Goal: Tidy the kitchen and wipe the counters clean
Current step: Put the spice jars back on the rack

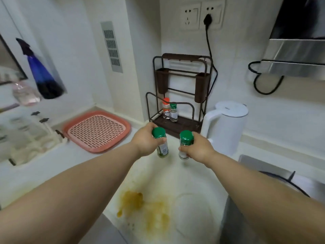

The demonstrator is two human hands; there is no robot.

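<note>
My left hand [146, 140] grips a green-capped spice jar [161, 143] with green contents. My right hand [198, 147] grips a second green-capped jar [185, 146] with white contents. Both jars are held above the white counter [175, 173], just in front of a dark metal rack [177, 120]. On the rack's lower shelf stand an orange-capped jar [166, 108] and a green-capped jar [173, 112]. A yellow-brown stain [140, 206] spreads over the counter near me.
A white kettle [225, 127] stands right of the rack, its black cord running to a wall socket [208, 20]. A pink perforated tray [96, 131] lies left, beside a dish rack [29, 138]. A stove [274, 175] sits at the right, under a steel hood [295, 55].
</note>
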